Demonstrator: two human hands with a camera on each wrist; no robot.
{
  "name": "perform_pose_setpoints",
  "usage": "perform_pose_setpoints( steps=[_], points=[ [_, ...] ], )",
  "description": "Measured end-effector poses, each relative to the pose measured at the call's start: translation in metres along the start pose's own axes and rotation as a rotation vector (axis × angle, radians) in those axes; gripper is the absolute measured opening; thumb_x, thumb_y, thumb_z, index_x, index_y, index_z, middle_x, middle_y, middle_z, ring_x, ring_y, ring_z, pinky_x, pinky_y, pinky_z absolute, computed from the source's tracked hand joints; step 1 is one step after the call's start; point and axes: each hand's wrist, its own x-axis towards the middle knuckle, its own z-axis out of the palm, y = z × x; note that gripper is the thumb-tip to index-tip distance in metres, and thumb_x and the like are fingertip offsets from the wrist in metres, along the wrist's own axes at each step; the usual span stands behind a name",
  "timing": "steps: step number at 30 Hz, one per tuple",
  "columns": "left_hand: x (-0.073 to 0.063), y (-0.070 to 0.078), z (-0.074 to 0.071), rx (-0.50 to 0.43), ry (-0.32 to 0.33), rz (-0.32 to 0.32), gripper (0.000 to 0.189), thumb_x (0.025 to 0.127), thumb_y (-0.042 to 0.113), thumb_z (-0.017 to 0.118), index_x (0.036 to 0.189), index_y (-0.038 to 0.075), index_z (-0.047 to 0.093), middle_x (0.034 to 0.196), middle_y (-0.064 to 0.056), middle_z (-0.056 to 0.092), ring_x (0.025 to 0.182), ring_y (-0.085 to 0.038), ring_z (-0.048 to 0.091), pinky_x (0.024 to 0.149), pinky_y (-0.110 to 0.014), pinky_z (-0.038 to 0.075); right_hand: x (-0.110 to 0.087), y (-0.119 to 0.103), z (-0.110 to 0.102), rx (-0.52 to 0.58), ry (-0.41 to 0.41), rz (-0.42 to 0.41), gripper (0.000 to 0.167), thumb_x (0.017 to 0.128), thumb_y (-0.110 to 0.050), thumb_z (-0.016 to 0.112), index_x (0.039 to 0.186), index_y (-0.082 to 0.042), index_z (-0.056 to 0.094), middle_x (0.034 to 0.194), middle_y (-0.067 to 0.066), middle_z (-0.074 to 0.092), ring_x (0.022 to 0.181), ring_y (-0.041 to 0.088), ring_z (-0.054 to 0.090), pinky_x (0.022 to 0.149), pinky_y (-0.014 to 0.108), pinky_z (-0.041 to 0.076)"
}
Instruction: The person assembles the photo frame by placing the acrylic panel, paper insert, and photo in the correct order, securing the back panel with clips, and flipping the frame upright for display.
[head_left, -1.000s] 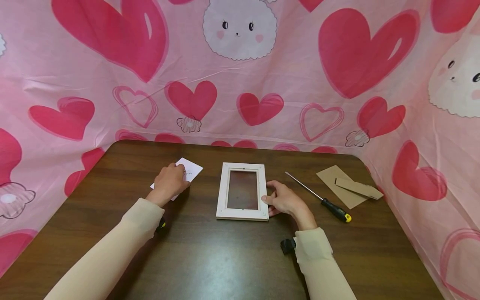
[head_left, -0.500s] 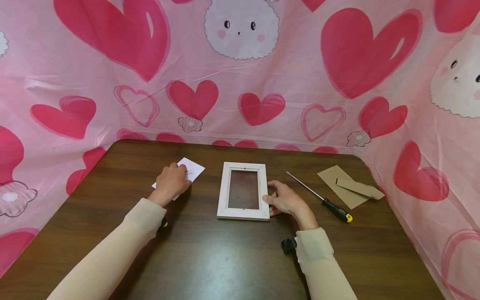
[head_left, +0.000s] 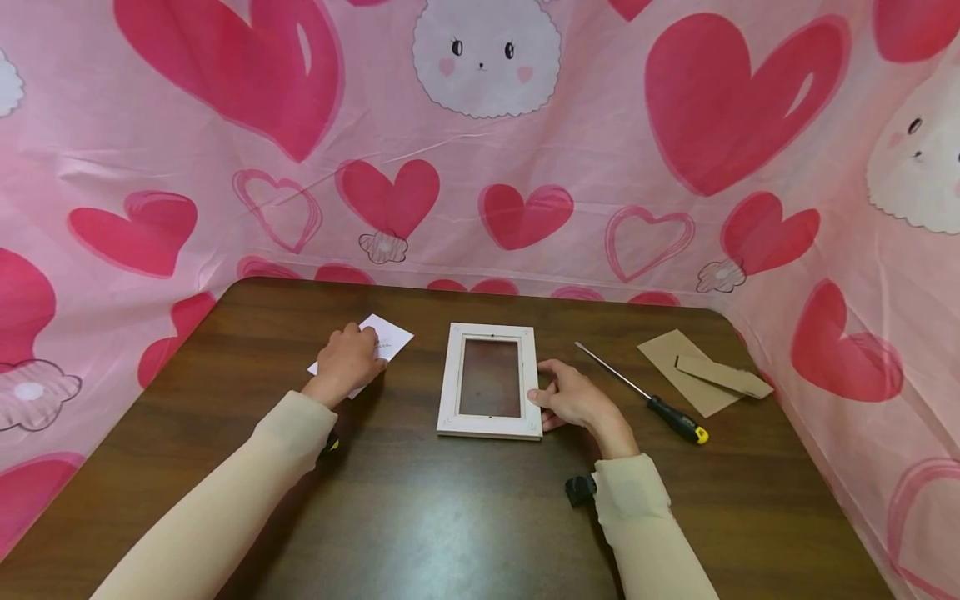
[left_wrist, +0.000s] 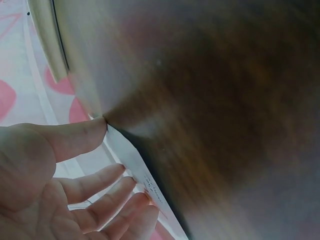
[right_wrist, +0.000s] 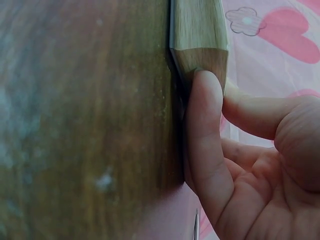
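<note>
A white card (head_left: 395,334) with dark script lies on the table at the left in the head view. My left hand (head_left: 347,361) rests over it and hides its middle; in the left wrist view the thumb tip is at the card's corner (left_wrist: 125,145) and the fingertips are on its face. A white picture frame (head_left: 489,427) lies flat in the middle, with a rectangular opening. My right hand (head_left: 576,397) holds its right edge, thumb on top. The right wrist view shows a finger against the frame's pale wooden side (right_wrist: 200,30).
Right of the frame lies a screwdriver (head_left: 677,419) with a black and yellow handle. Beyond it is a brown backing board (head_left: 667,344) with a stand strip (head_left: 720,377) across it. Pink heart-patterned cloth (head_left: 525,142) surrounds the brown wooden table (head_left: 450,508).
Both hands stay in place on the card and the frame. The whole head view has shifted slightly to the right.
</note>
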Motion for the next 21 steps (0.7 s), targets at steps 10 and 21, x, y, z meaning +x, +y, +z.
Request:
perform_pose_setpoints(
  steps=[10, 21],
  points=[
    [0.0024, 0.0006, -0.0005, 0.030, 0.013, 0.030, 0.042, 0.092, 0.023, 0.076, 0.121, -0.007, 0.066, 0.118, -0.031, 0.062, 0.105, -0.050, 0.060, 0.084, -0.063, 0.055, 0.0011, 0.0009, -0.0006, 0.003, -0.002, -0.006, 0.061, 0.104, -0.008, 0.067, 0.157, 0.001, 0.038, 0.091, 0.015, 0.057, 0.068, 0.020, 0.063, 0.064, 0.036, 0.064],
    [0.0044, -0.0002, -0.0032, 0.086, 0.087, 0.117, 0.020, 0.091, 0.014, 0.068, 0.099, -0.003, 0.074, 0.101, -0.027, 0.072, 0.086, -0.047, 0.068, 0.070, -0.061, 0.058, 0.0007, 0.0019, -0.0011, -0.010, 0.001, 0.001, 0.061, 0.104, -0.008, 0.068, 0.157, 0.000, 0.038, 0.092, 0.015, 0.057, 0.068, 0.020, 0.063, 0.063, 0.035, 0.064]
  ],
)
